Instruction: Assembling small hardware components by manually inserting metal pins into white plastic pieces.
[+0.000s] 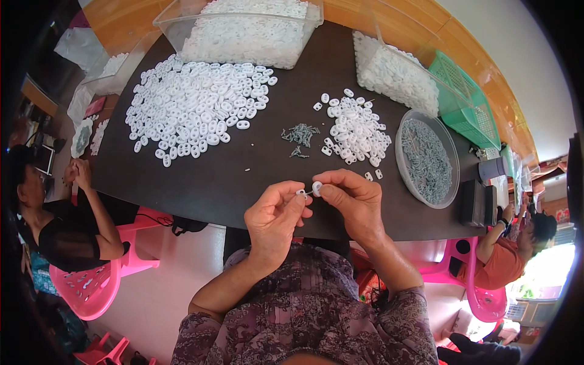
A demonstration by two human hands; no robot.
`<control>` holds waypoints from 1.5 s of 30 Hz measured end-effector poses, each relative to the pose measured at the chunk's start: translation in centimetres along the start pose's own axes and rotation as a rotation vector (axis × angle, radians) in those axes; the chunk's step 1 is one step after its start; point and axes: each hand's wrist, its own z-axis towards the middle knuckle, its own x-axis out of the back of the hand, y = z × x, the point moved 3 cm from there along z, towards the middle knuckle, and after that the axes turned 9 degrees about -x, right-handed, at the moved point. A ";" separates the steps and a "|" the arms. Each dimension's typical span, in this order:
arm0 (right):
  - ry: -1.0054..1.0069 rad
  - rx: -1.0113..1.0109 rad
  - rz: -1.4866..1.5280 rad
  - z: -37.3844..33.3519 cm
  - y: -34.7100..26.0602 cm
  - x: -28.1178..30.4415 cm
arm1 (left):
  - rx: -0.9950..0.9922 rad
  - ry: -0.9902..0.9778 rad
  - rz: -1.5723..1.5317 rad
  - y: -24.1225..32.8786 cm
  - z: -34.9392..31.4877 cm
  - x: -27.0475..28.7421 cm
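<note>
Above the near part of the dark table (243, 176), my left hand (274, 216) pinches a small white plastic piece (300, 193) between thumb and fingers. My right hand (353, 204) grips a white oval two-hole plastic piece (317, 187) by its edge. A thin screw (309, 193) spans the narrow gap between the two pieces. Beyond my hands lie a small heap of grey screws (300, 135) and a pile of small white two-hole pieces (359, 131). Farther left spreads a larger pile of white oval two-hole pieces (201, 109). My fingertips partly cover both held pieces.
A round tray (399, 149) of screws stands at the right. Clear bins (176, 27) of white pieces and a green basket (468, 100) line the far side. A dark box (474, 204) and grey cup (491, 168) sit right. People sit at both sides on pink chairs (85, 289).
</note>
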 end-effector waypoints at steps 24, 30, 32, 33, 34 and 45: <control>0.106 0.191 -0.305 -0.8 0.6 -0.4 | -0.086 0.050 0.132 -0.5 -0.4 -0.1; 0.137 0.210 -0.297 -0.9 0.5 -0.6 | -0.187 0.062 0.248 -0.5 -0.4 -0.3; 0.132 0.171 -0.213 -0.8 0.5 -0.6 | -0.197 0.057 0.261 -0.3 -0.4 -0.3; 0.132 0.171 -0.213 -0.8 0.5 -0.6 | -0.198 0.059 0.257 -0.3 -0.4 -0.3; 0.130 0.172 -0.221 -0.9 0.5 -0.7 | -0.199 0.062 0.254 -0.3 -0.4 -0.3; 0.195 0.369 -0.394 -1.0 0.5 -1.4 | -0.107 0.039 0.133 -0.8 -0.2 -0.3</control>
